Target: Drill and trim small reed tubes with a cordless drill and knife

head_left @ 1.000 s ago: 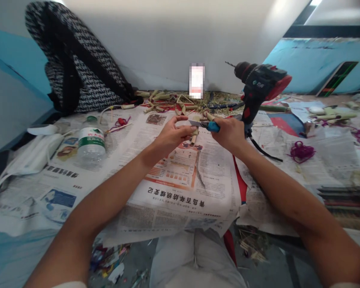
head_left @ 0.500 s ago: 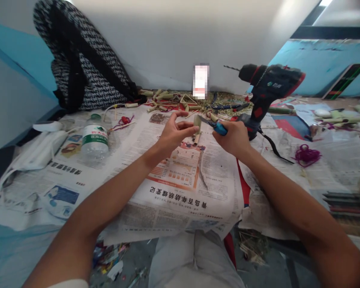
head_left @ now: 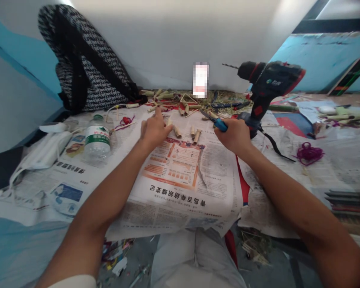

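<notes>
My left hand [head_left: 155,131] is over the newspaper, its index finger stretched forward. A small pale bamboo piece [head_left: 169,121] shows at the thumb tip, apparently pinched there; the other fingers hide part of the grip. In my right hand [head_left: 235,137] is a knife with a blue handle [head_left: 221,125], its dark blade [head_left: 208,116] pointing up and left. Between the hands lie short cut bamboo tubes: one [head_left: 177,131] close to my left thumb, and another [head_left: 197,137] nearer the knife. A printed newspaper [head_left: 180,200] spreads beneath both hands.
Just beyond my right hand stands a cordless drill [head_left: 265,80], bit pointing left. A plastic bottle [head_left: 97,138] and white mask [head_left: 37,150] are at left. Bamboo scraps [head_left: 165,96] line the back, near a blurred phone-like screen [head_left: 201,80]. Purple string [head_left: 309,153] lies right.
My left hand has moved left and away from the knife, with the bamboo piece at its thumb. More short tubes now show between the hands. My right hand still holds the knife, almost unmoved.
</notes>
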`<state>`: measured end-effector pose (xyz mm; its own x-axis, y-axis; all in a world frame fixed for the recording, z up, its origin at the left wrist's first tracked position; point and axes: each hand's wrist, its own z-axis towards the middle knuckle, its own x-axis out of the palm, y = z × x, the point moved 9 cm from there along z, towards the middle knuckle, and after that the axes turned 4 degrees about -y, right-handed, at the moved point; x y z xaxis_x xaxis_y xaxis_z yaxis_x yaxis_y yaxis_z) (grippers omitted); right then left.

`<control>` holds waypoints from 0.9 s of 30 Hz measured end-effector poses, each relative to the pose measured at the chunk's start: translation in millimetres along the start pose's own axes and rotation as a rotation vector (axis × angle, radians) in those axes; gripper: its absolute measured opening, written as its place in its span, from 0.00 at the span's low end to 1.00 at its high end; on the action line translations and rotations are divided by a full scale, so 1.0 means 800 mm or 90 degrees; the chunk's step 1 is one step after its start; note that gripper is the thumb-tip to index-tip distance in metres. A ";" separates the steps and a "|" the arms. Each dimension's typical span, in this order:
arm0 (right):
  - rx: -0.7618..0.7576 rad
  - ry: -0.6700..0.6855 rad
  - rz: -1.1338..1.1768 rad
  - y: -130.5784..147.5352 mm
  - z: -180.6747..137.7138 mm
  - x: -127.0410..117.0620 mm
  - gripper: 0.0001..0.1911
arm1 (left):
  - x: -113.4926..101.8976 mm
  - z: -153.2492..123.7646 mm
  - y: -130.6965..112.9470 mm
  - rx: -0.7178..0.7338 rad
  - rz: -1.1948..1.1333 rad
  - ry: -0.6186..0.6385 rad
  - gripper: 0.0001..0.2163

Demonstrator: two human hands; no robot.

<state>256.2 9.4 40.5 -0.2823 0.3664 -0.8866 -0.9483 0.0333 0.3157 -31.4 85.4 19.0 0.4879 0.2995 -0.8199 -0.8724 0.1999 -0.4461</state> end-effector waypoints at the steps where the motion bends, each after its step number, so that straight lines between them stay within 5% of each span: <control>1: 0.002 0.002 -0.006 0.001 0.000 0.000 0.10 | -0.006 -0.006 -0.010 0.019 0.049 -0.012 0.28; 6: -0.005 -0.006 -0.005 0.002 0.002 -0.006 0.10 | 0.002 -0.017 -0.077 0.188 0.004 0.021 0.22; 13: 0.021 -0.017 -0.015 -0.015 0.008 -0.010 0.11 | 0.058 -0.008 -0.139 0.180 -0.013 0.162 0.12; 19: 0.003 -0.006 -0.017 -0.013 0.007 -0.008 0.11 | 0.072 -0.024 -0.140 0.167 0.055 0.162 0.17; 27: 0.012 0.019 0.002 -0.011 0.007 0.004 0.12 | 0.059 -0.032 -0.131 0.103 -0.042 0.189 0.21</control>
<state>264.6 15.5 36.9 -0.2904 0.3384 -0.8951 -0.9444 0.0490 0.3250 82.4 54.4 18.1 0.4919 0.0015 -0.8707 -0.8120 0.3616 -0.4581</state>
